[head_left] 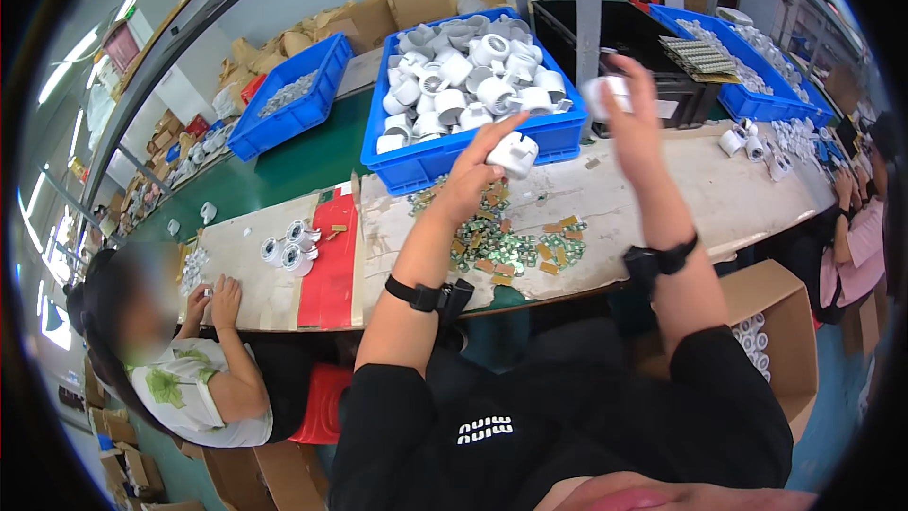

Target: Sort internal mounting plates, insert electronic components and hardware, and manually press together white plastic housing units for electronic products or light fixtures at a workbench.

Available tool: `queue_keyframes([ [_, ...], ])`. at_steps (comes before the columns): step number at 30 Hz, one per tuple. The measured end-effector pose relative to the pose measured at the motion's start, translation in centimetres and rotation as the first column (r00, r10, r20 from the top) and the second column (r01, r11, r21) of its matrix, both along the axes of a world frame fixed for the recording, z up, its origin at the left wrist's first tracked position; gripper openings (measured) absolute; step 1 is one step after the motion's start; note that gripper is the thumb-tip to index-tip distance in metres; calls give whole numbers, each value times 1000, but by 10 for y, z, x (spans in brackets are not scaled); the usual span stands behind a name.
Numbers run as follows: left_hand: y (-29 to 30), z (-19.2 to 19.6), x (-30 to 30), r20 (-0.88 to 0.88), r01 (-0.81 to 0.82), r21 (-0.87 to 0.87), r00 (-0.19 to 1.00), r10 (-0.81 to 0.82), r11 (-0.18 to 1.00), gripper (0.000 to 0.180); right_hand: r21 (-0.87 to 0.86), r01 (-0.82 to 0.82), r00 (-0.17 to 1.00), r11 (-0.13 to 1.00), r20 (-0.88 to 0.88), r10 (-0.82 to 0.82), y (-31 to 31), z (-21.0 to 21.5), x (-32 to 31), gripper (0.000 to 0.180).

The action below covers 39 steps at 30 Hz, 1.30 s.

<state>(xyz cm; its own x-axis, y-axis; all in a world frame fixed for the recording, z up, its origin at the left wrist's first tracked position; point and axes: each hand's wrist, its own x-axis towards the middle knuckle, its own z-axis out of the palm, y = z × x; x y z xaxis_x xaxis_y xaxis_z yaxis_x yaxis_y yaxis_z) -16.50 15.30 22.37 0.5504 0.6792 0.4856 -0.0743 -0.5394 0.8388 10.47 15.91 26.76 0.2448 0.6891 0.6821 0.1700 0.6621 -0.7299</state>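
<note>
My left hand [465, 175] is closed on a white plastic housing [514, 155], just in front of a large blue bin [386, 166]. Many similar white and grey housings [449, 71] fill that bin. My right hand [636, 114], raised and slightly blurred, grips another white plastic piece [605, 96] to the right of the bin. Below my hands, a loose heap of small green circuit boards [487, 237] with tan pieces among them spreads over the worn tabletop [407, 270].
A co-worker [203, 378] sits at left by white round parts [291, 248]; another person [851, 246] works at far right. A grey post [587, 9] rises beside a black crate [686, 99]. More blue bins [284, 128] stand behind. An open cardboard box [780, 322] is at my right.
</note>
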Motion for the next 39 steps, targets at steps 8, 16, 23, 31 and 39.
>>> queue_keyframes([
  [8, -4, -43, 19, 309, -496, 94, 839, 448, 863, 96, -114, -760, 637, 640, -327, 698, -2, -68, -95, 33],
  [16, -18, -19, 16, 390, -128, -114, 906, 163, 985, 120, -84, -736, 672, 672, -217, 708, 16, -61, -63, 37],
  [23, 1, -37, 1, 488, 0, -239, 864, 120, 971, 54, -134, -852, 515, 506, -44, 856, 22, -63, -51, 54],
  [31, -5, -34, 4, 467, -20, -221, 876, 123, 975, 50, -105, -802, 579, 588, 103, 808, 17, -62, -53, 49],
  [39, -8, -23, 0, 551, -328, -11, 786, 280, 944, 38, -367, -844, 486, 390, -220, 846, 14, -76, -77, 55],
])
